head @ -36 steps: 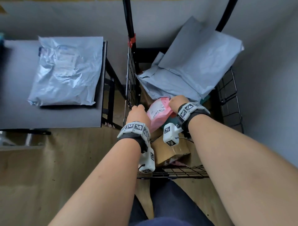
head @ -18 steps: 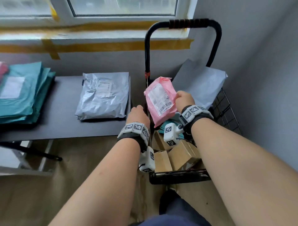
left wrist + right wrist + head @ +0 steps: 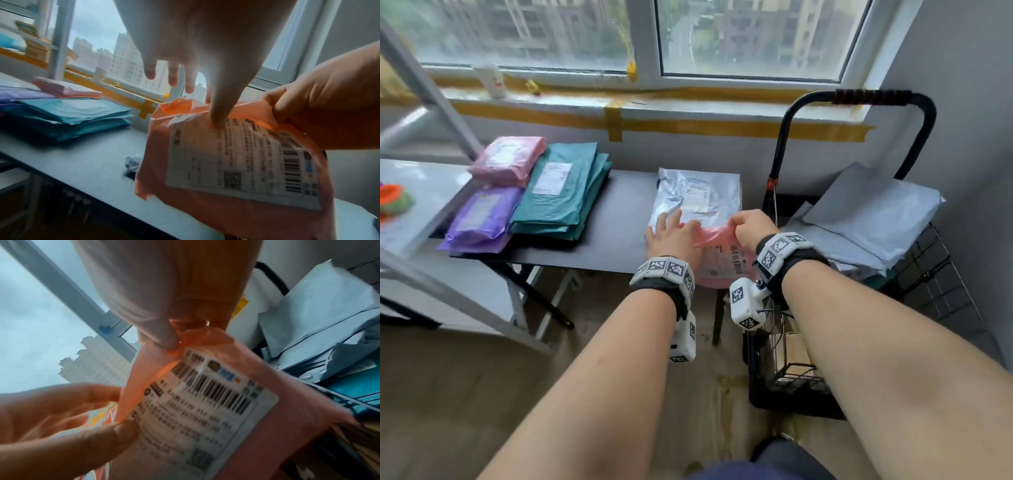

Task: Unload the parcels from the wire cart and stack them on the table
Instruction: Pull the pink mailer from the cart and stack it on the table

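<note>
Both hands hold a pink parcel above the near right edge of the worktop, between the silver parcel and the cart. The right hand pinches the parcel's top right corner, thumb and fingers closed on the crumpled plastic. The left hand takes the top left edge: its thumb presses on the white label while the fingers reach out straight behind the plastic. The label faces the person, barcode to the right.

On the worktop, the silver parcel lies just beyond the hands. Further left sits a stack of teal parcels, then a purple parcel with another pink one behind it.

The cart stands right of the worktop, grey parcels piled on top and cardboard boxes showing lower down through the wire.
</note>
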Demonstrator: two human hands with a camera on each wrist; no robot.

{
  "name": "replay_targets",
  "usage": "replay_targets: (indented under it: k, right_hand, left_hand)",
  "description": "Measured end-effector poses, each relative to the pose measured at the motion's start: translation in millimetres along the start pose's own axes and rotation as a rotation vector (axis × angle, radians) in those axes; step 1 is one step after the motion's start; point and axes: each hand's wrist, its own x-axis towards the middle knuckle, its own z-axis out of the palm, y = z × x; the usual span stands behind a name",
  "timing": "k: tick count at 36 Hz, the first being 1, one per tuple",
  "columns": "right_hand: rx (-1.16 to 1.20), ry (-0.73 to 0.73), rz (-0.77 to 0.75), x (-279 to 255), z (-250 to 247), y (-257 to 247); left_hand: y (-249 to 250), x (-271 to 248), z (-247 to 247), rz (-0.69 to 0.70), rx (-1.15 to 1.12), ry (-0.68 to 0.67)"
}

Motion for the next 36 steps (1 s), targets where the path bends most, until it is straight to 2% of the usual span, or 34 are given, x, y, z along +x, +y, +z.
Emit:
replay_targets:
  k: [4, 8, 12, 14, 21, 25, 30, 36]
  right_hand:
    - [0.062, -0.056, -0.010, 1.3, 28.1, -26.4]
    - [0.160, 0.005, -0.027, 9.6, 47.4, -49.7]
    - [0.163, 0.101, 0.038, 39.5, 57.6, -67.9]
    - [0.186, 0.092, 0.083, 56.4, 64.8, -73.5]
    - [0.109, -0.144, 0.090, 113.2, 116.5, -101.6]
    - [0.106, -0.309, 0.093, 150.1, 142.1, -123.1]
    - [0.254, -0.506, 0.164, 186.7, 157.8, -158.7]
    - [0.274, -0.577, 0.126, 217.3, 183.4, -205.5]
  left_hand:
    - [-31.1, -9.7, -6.0, -0.019, -0.008, -0.103]
    - [-56.8, -18.7, -13.4, -0.121, -0.213, -0.149]
    - [-86.8, -14.0, -20.0, -0.314, -0.483, -0.073]
    - [-101.8, -5.9, -22.4, -0.374, -0.533, -0.007]
    - [-151.3, 50.7, -30.7, -0.586, -0.482, 0.154]
    - [-173.4, 91.3, -38.7, -0.676, -0.532, 0.216]
    - [-201.9, 130.6, -50.4, -0.766, -0.610, 0.279]
    - [-244.2, 152.3, -55.5, -0.863, -0.699, 0.298]
